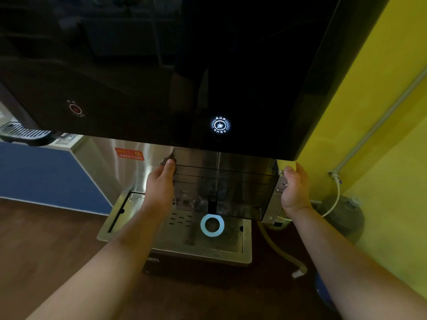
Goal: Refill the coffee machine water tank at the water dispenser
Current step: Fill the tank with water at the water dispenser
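We see the water tank, a smoky see-through box, held level in the recess of the water dispenser. Its top edge sits just beneath the lower rim of the black front panel, and it hangs above the metal drip tray without touching it. A dark upright piece shows through the tank's near wall (whether there is water inside, we cannot tell).

The left hand grips the tank's left end, its thumb laid up along the near top corner and its fingers hidden behind the wall. The right hand clasps the right end, with its thumb on the near edge and its fingers curled round out of sight. Both forearms reach in from the bottom of the view.

A glowing white button with a cup symbol is lit on the panel almost straight above the tank, and a dim red button sits well off to the left. On the tray, below the tank, lies a pale blue ring beside rows of slots. A red sticker is fixed to the steel back wall left of the tank.

To the right stands a yellow wall with a grey pipe running up it, and to the left a blue panel above the wooden floor.
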The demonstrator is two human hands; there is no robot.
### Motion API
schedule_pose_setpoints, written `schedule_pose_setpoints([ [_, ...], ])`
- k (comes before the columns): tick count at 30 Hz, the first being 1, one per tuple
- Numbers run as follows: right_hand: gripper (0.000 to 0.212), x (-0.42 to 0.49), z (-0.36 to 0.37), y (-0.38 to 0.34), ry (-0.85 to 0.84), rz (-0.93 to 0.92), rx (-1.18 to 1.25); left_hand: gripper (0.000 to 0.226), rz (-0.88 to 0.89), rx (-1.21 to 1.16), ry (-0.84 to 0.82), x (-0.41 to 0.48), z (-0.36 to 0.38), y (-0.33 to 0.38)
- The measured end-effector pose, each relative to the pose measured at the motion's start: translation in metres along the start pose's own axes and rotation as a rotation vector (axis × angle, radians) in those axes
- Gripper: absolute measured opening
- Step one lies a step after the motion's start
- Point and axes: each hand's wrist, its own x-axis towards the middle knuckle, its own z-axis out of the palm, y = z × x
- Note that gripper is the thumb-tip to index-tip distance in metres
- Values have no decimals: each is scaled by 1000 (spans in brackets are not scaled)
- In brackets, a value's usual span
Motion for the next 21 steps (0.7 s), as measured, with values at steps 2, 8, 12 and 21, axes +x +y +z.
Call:
schedule_pose_setpoints([
  [2, 14, 1, 0, -1, 1, 2, 1, 26, 4, -15, -5, 1, 1, -1],
  [8, 10, -1, 4, -8, 19, 9, 11, 24, -6, -32, -10, 4, -2, -1],
  [12, 12, 0, 4, -7, 8, -3, 8, 25, 4, -15, -5, 3, -3, -1],
  [21, 29, -3, 7, -12, 18, 14, 49, 25, 0, -54, -3, 1, -1, 3],
])
